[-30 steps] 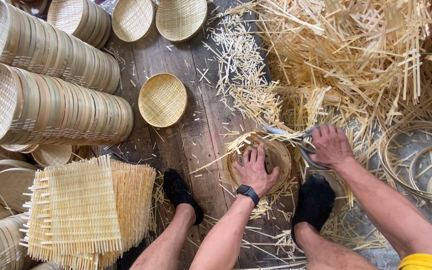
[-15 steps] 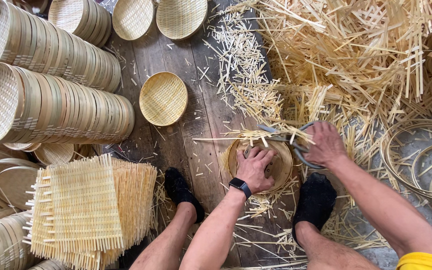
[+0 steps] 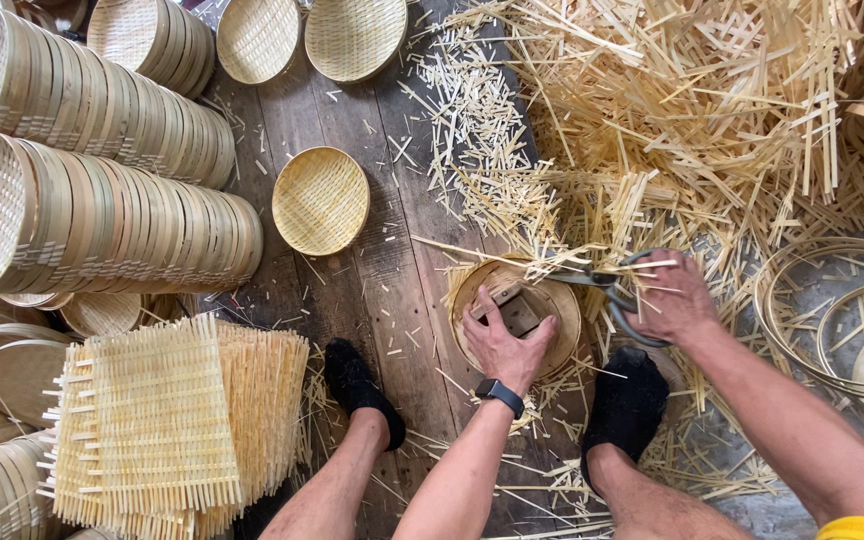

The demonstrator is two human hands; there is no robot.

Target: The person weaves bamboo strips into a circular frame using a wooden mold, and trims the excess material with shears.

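While left hand [image 3: 505, 345] covers basket [image 3: 560, 300], scissor [image 3: 612, 285] blades blur.

At upper left we see stacked woven trays [image 3: 102, 215]; at lower left, square mats [image 3: 152, 430]; at upper right, loose bamboo strips [image 3: 712, 110].

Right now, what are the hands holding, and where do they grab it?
The right hand grips big shears by their looped handles. The left hand presses a wooden block down inside the round basket.
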